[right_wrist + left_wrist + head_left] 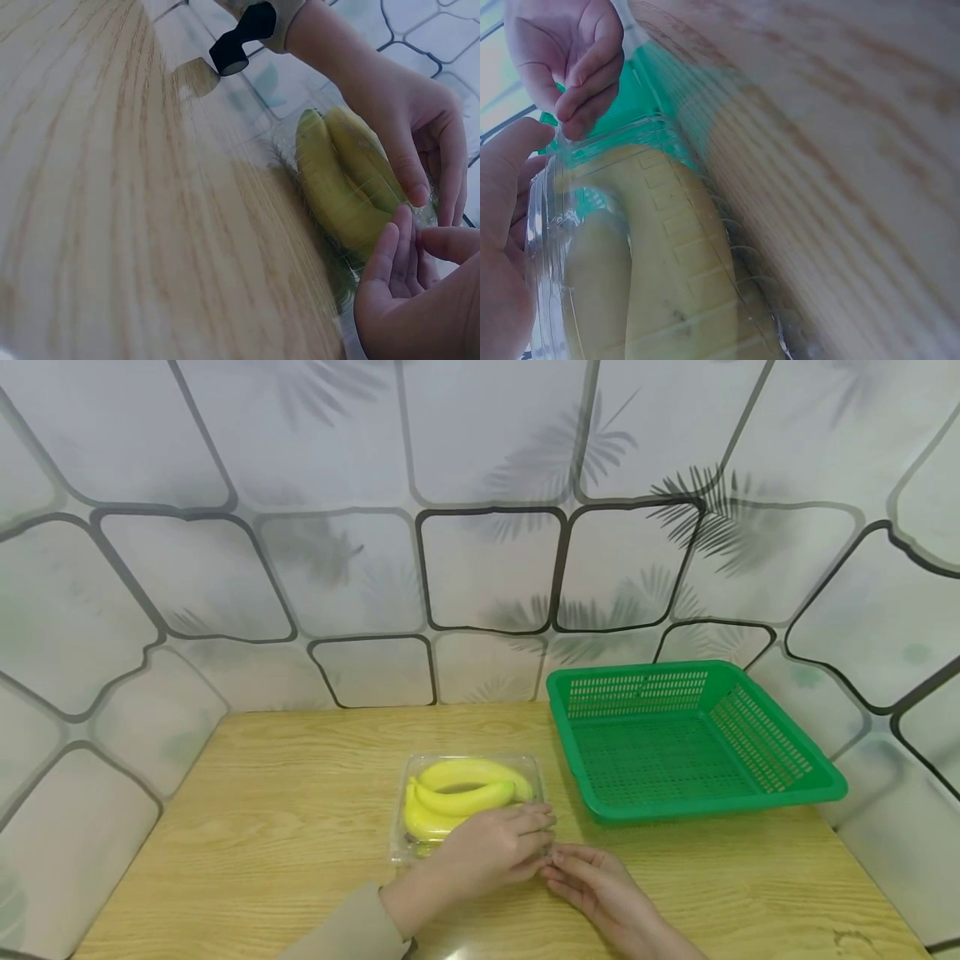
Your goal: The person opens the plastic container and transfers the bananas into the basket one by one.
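Note:
A clear plastic clamshell box [399,839] with several yellow bananas [457,800] inside sits on the table. My left hand [495,843] reaches across its front side and holds the right front corner, thumb on one side and fingers on the other. At that same corner, my right hand [600,889] pinches the plastic edge between thumb and fingertips. The left wrist view has the box's rim [544,247] close beside the left palm, with the lid over the bananas. Both hands meet at the corner in the right wrist view, partly covering it.
A green plastic basket [716,812] with slotted walls stands at the right rear of the wooden table [285,827], near the box. Behind and at both sides rise patterned coverings [487,568]. A black wrist mount [244,41] shows on the left sleeve.

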`<state>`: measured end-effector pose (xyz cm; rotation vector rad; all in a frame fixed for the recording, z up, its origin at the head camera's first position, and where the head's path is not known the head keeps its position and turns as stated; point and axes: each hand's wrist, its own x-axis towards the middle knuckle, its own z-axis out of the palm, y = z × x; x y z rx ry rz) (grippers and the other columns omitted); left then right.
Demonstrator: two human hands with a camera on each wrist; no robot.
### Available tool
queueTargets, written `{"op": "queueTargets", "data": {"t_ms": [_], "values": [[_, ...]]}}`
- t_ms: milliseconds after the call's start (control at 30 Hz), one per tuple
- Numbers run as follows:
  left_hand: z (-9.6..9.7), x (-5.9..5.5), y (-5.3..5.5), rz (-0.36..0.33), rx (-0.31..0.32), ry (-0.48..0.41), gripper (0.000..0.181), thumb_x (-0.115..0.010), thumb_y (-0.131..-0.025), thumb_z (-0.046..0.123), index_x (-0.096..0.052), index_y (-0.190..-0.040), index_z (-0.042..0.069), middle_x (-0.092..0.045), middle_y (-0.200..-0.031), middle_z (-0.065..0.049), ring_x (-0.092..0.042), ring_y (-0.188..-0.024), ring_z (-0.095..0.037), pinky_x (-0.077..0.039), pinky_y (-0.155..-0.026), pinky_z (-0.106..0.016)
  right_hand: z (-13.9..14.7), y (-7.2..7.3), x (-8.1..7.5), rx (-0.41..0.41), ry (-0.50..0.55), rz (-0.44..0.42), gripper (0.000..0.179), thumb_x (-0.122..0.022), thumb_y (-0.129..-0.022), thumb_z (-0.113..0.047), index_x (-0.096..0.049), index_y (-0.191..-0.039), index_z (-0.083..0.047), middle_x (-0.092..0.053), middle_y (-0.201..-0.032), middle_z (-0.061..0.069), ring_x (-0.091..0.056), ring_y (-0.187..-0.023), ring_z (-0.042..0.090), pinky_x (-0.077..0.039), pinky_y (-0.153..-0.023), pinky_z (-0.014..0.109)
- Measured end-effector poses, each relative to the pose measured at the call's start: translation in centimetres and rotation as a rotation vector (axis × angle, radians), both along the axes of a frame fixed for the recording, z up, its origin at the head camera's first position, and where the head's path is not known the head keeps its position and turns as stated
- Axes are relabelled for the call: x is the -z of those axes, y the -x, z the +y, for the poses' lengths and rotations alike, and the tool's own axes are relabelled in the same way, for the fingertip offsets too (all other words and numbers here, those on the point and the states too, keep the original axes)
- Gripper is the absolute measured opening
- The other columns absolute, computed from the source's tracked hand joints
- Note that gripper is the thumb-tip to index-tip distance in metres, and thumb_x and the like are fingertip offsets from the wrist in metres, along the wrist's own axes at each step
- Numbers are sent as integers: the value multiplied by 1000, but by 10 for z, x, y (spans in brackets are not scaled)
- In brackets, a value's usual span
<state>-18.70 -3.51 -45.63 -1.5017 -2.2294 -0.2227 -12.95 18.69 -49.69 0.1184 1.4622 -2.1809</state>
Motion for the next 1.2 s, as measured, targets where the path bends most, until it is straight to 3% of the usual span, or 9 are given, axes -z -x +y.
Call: {"op": "queueTargets", "data": {"t_ms": [167,333,933,1200], "values": [[0,-2,0,-45,0,-11,28,-82,-93,30,-80,-118,16,-76,-133,1,-68,-132,-12,-50,-116,-23,0,-1,2,2,25,3,19,-55,-110,-10,-72,-118,-10,-79,-111,-5,-74,-104,4,-61,-99,19],[1,-2,1,-45,6,-33,26,-84,-92,30,-81,-115,18,-77,-132,0,-69,-131,-12,-51,-115,-22,2,-1,2,-6,63,-1,20,-53,-111,-11,-72,-115,-14,-79,-111,-6,-74,-104,4,-61,-99,19],[2,1,3,39,65,-88,21,-85,-90,30,-80,-108,21,-80,-122,3,-70,-128,-14,-51,-117,-24,2,-4,-1,-35,90,21,22,-51,-112,-13,-71,-119,-15,-77,-114,-6,-72,-106,4,-60,-101,20],[0,-3,3,88,71,-45,19,-82,-93,31,-80,-109,22,-79,-123,4,-70,-129,-14,-50,-118,-25,5,-7,-2,-80,89,36,26,-48,-113,-15,-73,-117,-18,-77,-116,-8,-71,-109,5,-59,-105,23]]}}
